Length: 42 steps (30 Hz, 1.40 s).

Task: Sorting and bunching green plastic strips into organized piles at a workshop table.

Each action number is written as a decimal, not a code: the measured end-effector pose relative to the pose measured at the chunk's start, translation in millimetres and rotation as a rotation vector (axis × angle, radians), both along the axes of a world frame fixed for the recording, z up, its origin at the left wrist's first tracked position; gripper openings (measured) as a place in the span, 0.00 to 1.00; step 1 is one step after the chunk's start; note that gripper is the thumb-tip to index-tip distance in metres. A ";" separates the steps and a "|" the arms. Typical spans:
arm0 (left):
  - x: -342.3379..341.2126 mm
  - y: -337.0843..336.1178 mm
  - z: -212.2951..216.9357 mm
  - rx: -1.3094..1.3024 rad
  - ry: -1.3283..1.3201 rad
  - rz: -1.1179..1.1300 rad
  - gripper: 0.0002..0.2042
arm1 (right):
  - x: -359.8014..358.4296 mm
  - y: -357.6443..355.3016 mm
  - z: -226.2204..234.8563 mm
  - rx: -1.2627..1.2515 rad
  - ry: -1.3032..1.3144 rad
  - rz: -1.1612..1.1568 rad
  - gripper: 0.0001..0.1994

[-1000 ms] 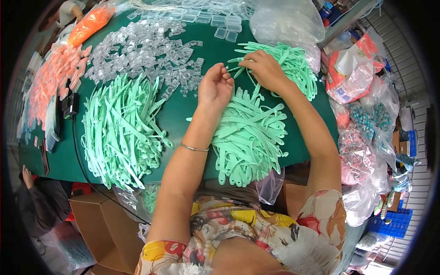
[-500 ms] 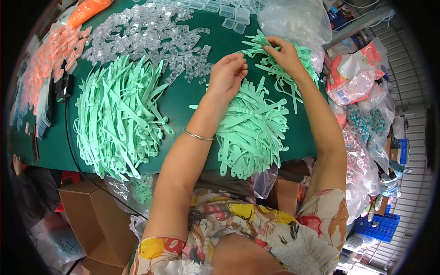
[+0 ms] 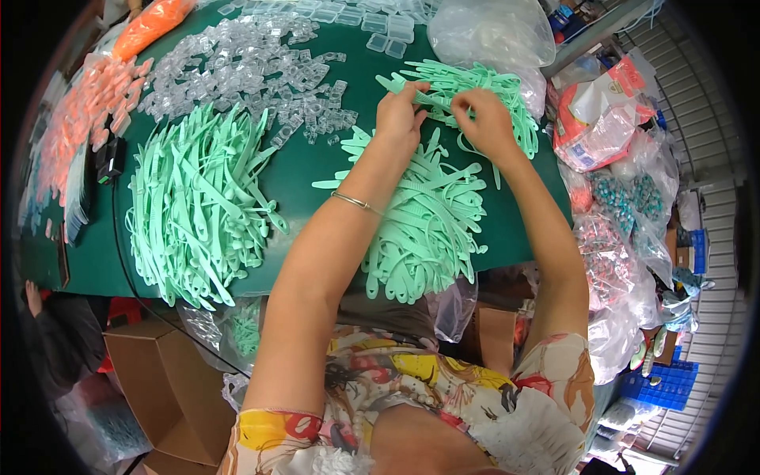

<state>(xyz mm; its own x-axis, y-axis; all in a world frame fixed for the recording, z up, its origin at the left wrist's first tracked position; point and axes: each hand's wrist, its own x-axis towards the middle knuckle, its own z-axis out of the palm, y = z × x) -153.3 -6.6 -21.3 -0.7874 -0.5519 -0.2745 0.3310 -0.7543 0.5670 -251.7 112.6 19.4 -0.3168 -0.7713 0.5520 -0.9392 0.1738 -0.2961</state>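
Green tabletop [image 3: 297, 178]; clear bag [image 3: 659, 165] alongside holds teal pieces [image 3: 625, 207]; left hand [image 3: 400, 119] grasps mint strap [image 3: 430, 100] (right hand [image 3: 484, 123]: cannot tell).

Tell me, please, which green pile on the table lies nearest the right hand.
The rightmost pile: the right hand is at its edge; the middle pile and left pile lie farther off.

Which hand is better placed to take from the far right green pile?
Probably your right hand: it's at that pile, seemingly empty, while your left hand appears to pinch a strap.
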 end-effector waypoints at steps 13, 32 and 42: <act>7.8 5.2 -3.3 -0.008 0.019 0.054 0.08 | 19.4 20.3 -19.0 0.236 -0.072 -0.152 0.02; 9.5 13.2 0.8 -0.089 0.068 0.072 0.08 | 0.8 9.3 -44.7 0.381 0.459 -0.292 0.05; 11.4 11.1 -3.6 -0.147 0.087 0.047 0.06 | 15.7 78.1 1.7 0.227 -0.263 -0.024 0.05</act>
